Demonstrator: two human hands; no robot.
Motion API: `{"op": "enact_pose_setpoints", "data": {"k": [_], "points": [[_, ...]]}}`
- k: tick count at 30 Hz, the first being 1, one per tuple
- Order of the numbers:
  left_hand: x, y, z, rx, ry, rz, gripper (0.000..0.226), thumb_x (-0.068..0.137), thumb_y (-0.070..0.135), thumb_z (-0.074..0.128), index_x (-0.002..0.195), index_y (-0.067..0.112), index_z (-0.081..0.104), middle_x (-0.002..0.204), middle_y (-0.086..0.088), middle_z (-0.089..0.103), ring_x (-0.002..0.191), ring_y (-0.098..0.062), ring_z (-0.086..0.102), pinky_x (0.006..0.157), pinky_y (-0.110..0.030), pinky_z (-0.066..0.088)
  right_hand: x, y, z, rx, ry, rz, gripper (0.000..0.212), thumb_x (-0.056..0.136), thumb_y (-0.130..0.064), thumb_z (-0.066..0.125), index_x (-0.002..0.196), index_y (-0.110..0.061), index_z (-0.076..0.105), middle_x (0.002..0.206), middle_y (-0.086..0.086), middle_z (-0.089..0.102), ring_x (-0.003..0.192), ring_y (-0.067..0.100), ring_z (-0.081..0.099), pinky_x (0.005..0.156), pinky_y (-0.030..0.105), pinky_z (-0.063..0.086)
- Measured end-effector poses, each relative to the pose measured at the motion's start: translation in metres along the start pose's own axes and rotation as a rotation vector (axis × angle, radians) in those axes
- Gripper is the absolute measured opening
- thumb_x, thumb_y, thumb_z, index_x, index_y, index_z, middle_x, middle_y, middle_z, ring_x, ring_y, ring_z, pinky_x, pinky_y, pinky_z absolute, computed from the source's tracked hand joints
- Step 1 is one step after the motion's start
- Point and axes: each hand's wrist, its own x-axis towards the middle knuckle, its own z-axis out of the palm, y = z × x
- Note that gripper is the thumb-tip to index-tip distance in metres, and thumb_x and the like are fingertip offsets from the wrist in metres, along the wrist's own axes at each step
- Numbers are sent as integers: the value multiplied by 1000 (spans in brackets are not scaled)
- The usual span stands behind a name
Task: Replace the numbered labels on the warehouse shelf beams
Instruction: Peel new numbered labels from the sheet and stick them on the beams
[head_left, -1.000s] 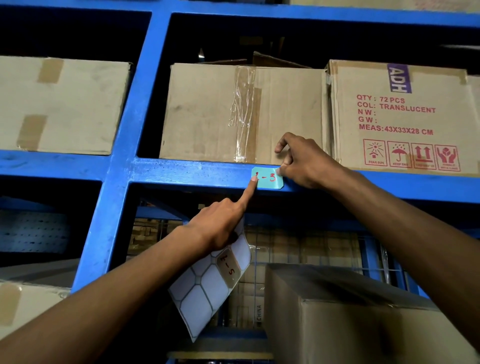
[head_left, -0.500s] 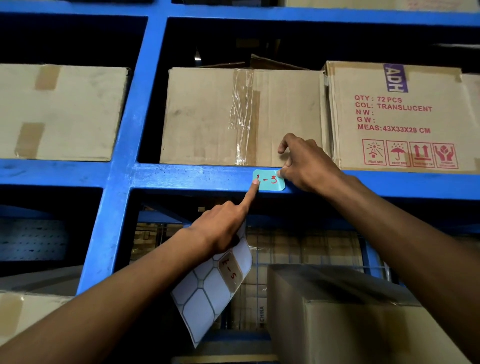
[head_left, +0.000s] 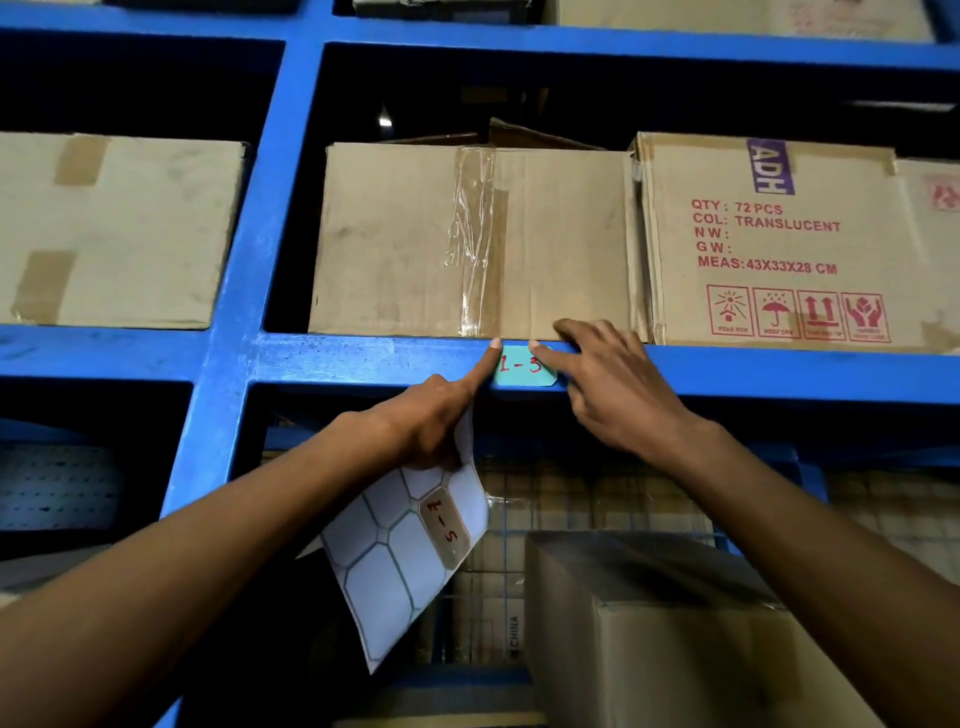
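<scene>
One teal label marked "1-3" is stuck on the blue shelf beam, pressed at its left edge by the left hand's forefinger and at its upper right by the right hand's straight fingers. A label sheet is gripped by the left hand's curled fingers. Directly above, a taped carton is set at the beam's edge, beside a printed carton.

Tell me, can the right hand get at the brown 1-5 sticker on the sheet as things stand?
Probably yes. The right hand holds nothing and rests by the teal 1-3 label. The brown 1-5 sticker faces outward, uncovered, on the white sticker sheet gripped by the left hand.
</scene>
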Motion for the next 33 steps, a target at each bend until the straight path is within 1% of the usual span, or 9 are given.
{"op": "enact_pose_setpoints", "data": {"k": [8, 11, 14, 18, 20, 22, 24, 28, 33], "points": [[-17, 8, 22, 138, 81, -42, 118, 80, 0, 63, 137, 37, -33, 78, -7, 43, 72, -29, 53, 70, -44, 47, -24, -6, 22, -241, 10, 56, 63, 90, -19, 48, 145, -15, 18, 156, 17, 8, 142, 33, 11, 113, 47, 16], [-22, 9, 33, 161, 129, -50, 117, 80, -2, 62, 138, 36, -33, 88, -13, 50, 81, -34, 58, 64, -40, 41, -37, -12, 23, -371, 23, -6, 65, 83, -14, 57, 142, -10, 30, 152, 21, 23, 140, 35, 26, 111, 49, 27], [-25, 10, 39, 93, 126, -23, 116, 80, -5, 58, 137, 36, -33, 82, -11, 48, 69, -28, 50, 65, -41, 45, -50, -9, 23, -381, 20, -11, 67, 77, -11, 64, 139, -13, 39, 145, 21, 39, 133, 35, 40, 105, 49, 36], [-35, 10, 57, -203, 148, 11, 105, 80, 3, 60, 144, 39, -15, 83, -15, 51, 89, -45, 54, 83, -45, 48, -62, -4, 23, -171, 46, 24, 60, 70, -7, 65, 129, -14, 53, 139, 21, 47, 127, 35, 46, 100, 48, 37], [-40, 10, 74, -426, 248, -16, 96, 82, 10, 65, 146, 40, 1, 120, -20, 56, 114, -43, 50, 93, -33, 42, -73, -3, 28, 7, 79, 52, 49, 74, -10, 58, 123, -14, 58, 135, 17, 51, 127, 33, 45, 101, 45, 34], [-45, 14, 92, -613, 388, -57, 88, 82, 13, 69, 145, 42, 15, 147, 1, 41, 132, -26, 39, 101, -23, 30, -85, -5, 33, 197, 122, 101, 41, 78, -17, 50, 116, -16, 63, 124, 11, 58, 120, 29, 48, 98, 36, 30], [-47, 18, 103, -781, 508, -103, 82, 80, 13, 72, 142, 43, 27, 144, 11, 43, 133, -18, 39, 109, -27, 28, -94, -9, 34, 337, 102, 141, 38, 81, -25, 45, 112, -19, 66, 111, 4, 62, 109, 23, 52, 90, 28, 25], [-53, 31, 104, -1086, 635, -119, 72, 80, 6, 70, 135, 42, 40, 140, 2, 50, 129, -16, 47, 109, -47, 37, -110, -17, 34, 486, 20, 133, 43, 82, -34, 42, 114, -17, 64, 101, 0, 62, 98, 20, 52, 84, 26, 26], [-63, 48, 92, -1117, 759, -77, 64, 84, 2, 65, 138, 26, 41, 140, 9, 49, 125, 3, 46, 105, -23, 40, -127, -22, 31, 639, 52, 204, 33, 85, -19, 59, 118, -15, 62, 102, 1, 59, 99, 20, 52, 89, 35, 38]]}}
